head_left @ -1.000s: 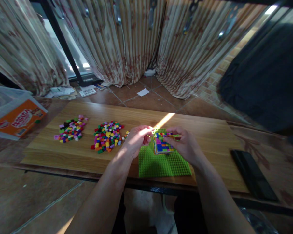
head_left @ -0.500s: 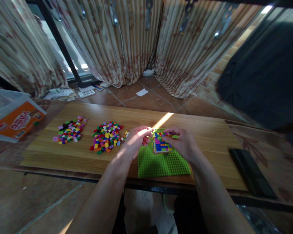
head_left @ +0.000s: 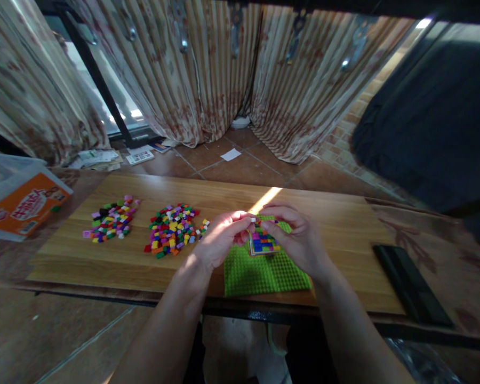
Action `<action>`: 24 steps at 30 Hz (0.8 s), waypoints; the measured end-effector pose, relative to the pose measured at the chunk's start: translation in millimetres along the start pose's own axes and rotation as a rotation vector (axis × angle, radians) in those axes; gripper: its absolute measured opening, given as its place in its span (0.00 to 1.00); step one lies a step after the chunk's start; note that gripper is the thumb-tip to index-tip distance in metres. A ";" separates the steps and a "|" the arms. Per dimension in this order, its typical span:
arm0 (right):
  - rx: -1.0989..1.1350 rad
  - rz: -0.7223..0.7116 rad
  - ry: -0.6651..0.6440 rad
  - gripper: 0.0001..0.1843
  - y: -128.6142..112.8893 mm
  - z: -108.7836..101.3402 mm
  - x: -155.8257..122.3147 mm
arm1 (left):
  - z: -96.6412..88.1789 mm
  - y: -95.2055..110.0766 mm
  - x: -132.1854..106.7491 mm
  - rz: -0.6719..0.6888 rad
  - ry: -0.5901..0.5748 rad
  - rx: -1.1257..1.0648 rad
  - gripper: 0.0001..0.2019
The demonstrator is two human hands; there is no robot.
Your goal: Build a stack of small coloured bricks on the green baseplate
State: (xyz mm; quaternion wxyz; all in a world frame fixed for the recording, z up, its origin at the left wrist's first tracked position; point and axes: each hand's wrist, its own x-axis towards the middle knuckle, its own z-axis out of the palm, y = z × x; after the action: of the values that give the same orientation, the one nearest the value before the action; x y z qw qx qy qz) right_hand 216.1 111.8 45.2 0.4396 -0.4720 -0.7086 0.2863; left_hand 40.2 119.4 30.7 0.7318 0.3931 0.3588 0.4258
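A green studded baseplate (head_left: pixel 264 277) lies on the wooden table, with a block of multicoloured toy bricks (head_left: pixel 262 244) built up on it. My left hand (head_left: pixel 226 234) is at the left of the block, thumb and forefinger closed on a small white toy brick (head_left: pixel 253 219). From the right, my right hand (head_left: pixel 298 232) reaches over the block, thumb and forefinger apart close to the white brick; I see nothing held in it. Both hands cover parts of the block and the baseplate's far edge.
Two piles of loose bricks lie at the left: a larger pile (head_left: pixel 172 229) and a smaller one (head_left: pixel 112 218). A few bricks (head_left: pixel 202 228) sit beside my left wrist. A clear plastic box (head_left: pixel 24 202) stands far left. At the table's right end is a black object (head_left: pixel 412 285).
My right hand has lifted off the block's top and its fingers have come nearer my left fingertips. The white brick now shows plainly in my left hand. The view has shifted slightly.
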 end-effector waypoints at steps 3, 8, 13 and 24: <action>-0.059 -0.037 -0.006 0.08 -7.4 4.3 -1.5 | 1.3 2.1 -1.7 0.002 -0.029 -0.010 0.09; -0.135 -0.088 0.018 0.09 -7.3 8.1 -4.1 | 2.5 3.5 -2.3 -0.010 -0.057 0.025 0.11; -0.086 -0.090 0.052 0.06 -7.1 9.6 -4.4 | 1.1 3.1 -1.8 -0.001 -0.043 0.074 0.11; -0.049 -0.070 -0.047 0.02 7.9 -18.9 -3.1 | -0.4 0.4 1.7 0.076 0.170 0.365 0.12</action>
State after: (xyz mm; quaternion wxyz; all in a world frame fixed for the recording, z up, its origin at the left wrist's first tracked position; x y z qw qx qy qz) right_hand 236.8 111.9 46.2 0.4208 -0.4506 -0.7416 0.2645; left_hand 40.4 121.2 30.5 0.5988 0.4949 0.4754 0.4129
